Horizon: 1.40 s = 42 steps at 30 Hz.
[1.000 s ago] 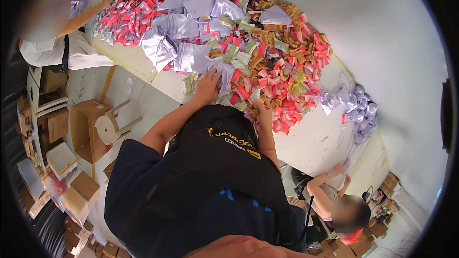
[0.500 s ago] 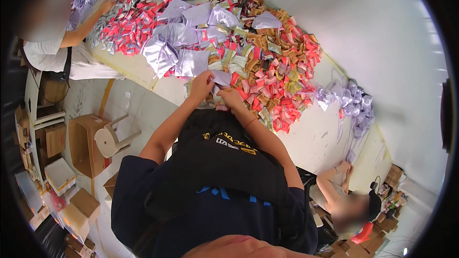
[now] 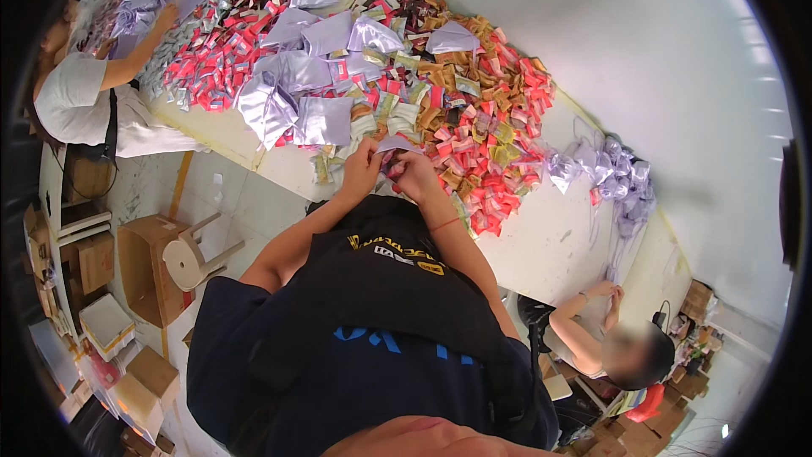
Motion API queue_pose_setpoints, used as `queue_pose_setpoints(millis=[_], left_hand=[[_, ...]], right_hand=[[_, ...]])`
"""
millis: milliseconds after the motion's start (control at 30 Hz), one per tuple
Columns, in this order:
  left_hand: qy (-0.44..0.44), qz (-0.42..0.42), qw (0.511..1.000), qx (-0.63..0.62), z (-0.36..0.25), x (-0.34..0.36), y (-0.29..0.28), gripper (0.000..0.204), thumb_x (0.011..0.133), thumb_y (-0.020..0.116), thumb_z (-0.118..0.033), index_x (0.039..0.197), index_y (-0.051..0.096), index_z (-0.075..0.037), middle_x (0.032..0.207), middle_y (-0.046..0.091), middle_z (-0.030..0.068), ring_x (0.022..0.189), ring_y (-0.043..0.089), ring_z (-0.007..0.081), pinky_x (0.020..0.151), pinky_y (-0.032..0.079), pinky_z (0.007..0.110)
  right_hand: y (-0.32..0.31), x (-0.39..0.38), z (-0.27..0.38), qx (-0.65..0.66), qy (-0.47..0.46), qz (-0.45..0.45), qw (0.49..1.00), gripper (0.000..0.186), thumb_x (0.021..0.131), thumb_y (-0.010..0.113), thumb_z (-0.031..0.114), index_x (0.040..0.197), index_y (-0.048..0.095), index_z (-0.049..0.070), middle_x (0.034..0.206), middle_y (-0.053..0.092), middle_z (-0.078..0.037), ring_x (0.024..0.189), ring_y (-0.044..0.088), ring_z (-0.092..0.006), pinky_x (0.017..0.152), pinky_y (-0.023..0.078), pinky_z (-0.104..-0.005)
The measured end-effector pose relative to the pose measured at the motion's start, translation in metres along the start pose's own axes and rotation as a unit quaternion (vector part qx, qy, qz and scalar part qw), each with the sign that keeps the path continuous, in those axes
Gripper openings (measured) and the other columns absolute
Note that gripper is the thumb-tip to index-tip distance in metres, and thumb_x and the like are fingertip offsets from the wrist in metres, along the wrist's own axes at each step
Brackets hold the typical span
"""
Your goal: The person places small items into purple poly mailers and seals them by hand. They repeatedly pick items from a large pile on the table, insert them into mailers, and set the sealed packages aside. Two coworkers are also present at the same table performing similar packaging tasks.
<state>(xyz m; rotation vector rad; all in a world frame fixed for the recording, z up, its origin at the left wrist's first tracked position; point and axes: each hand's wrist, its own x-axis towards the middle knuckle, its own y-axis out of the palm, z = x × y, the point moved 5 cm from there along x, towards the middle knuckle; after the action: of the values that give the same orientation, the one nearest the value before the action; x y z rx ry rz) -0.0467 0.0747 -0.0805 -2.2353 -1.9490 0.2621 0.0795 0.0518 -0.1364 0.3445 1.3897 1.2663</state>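
Observation:
A lavender satin pouch (image 3: 397, 144) is held up over the table's near edge, in front of my body. My left hand (image 3: 364, 167) pinches its left side. From the right, my right hand (image 3: 417, 176) reaches to the pouch's near edge with its fingers bent together. Small reddish packets show by those fingertips, but what the fingers hold is partly hidden. Just beyond my hands, white and green packets (image 3: 404, 117) lie in a heap. Several filled lavender pouches (image 3: 325, 121) rest on the heap to the left, and pink-red packets (image 3: 486, 203) spread to the right.
On the long table (image 3: 541, 245), lavender pouches with cords (image 3: 622, 182) are piled at the right. One co-worker (image 3: 80, 93) handles pouches at the far left; another (image 3: 584, 334) sits at the lower right. A stool (image 3: 190, 258) and cardboard box (image 3: 144, 267) stand on the floor.
My right hand has turned and drawn in at the pouch's near edge; reddish packets now show by its fingertips. The view has shifted slightly, so the table's things appear further left.

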Motion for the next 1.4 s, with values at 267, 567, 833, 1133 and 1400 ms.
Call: queue_pose_setpoints(millis=[267,567,833,1133,1400], left_hand=[[0.02,0.101,0.991,0.09,-0.001,-0.002,0.033,0.011,0.082,0.056,-0.011,0.086,0.048,-0.004,0.065,0.054,0.0169,0.061,0.056,0.036,0.055,0.042,0.041],[0.012,0.145,0.986,0.085,0.021,0.004,0.045,0.012,0.081,0.06,-0.009,0.084,0.05,-0.003,0.062,0.054,0.0071,0.057,0.055,0.0151,0.053,0.043,0.03],[-0.038,0.146,0.988,0.029,0.047,0.028,0.034,0.01,0.084,0.061,-0.011,0.083,0.054,-0.004,0.061,0.054,0.0018,0.048,0.048,0.0081,0.043,0.039,0.025],[-0.07,0.198,0.976,-0.061,0.059,0.026,0.021,0.028,0.081,0.059,-0.015,0.106,0.054,-0.005,0.079,0.061,0.0056,0.065,0.059,0.0185,0.058,0.048,0.032],[-0.056,0.361,0.91,0.197,0.084,0.013,0.02,0.026,0.088,0.052,-0.025,0.102,0.056,-0.004,0.062,0.058,0.0053,0.06,0.059,0.0259,0.059,0.046,0.039]], right_hand=[[-0.016,-0.026,0.015,-0.77,-0.215,-0.117,0.589,0.02,0.075,0.056,0.015,0.09,0.06,0.002,0.081,0.063,-0.019,0.075,0.062,-0.032,0.067,0.049,-0.038],[0.004,-0.056,0.036,-0.764,-0.287,-0.177,0.55,0.019,0.08,0.059,0.014,0.094,0.065,0.002,0.092,0.065,-0.017,0.081,0.063,-0.0317,0.068,0.049,-0.038],[0.036,-0.084,0.087,-0.828,-0.304,-0.086,0.463,0.057,0.076,0.053,0.003,0.131,0.045,0.018,0.109,0.061,-0.016,0.095,0.06,-0.0349,0.072,0.05,-0.0411],[-0.033,-0.02,0.078,-0.807,-0.199,-0.063,0.552,0.028,0.082,0.06,0.024,0.101,0.058,0.003,0.084,0.062,-0.022,0.077,0.06,-0.0383,0.066,0.046,-0.0441],[-0.041,-0.045,0.084,-0.803,-0.289,0.017,0.521,0.024,0.084,0.06,0.023,0.096,0.063,0.003,0.079,0.062,-0.018,0.072,0.06,-0.0292,0.066,0.046,-0.0367]])
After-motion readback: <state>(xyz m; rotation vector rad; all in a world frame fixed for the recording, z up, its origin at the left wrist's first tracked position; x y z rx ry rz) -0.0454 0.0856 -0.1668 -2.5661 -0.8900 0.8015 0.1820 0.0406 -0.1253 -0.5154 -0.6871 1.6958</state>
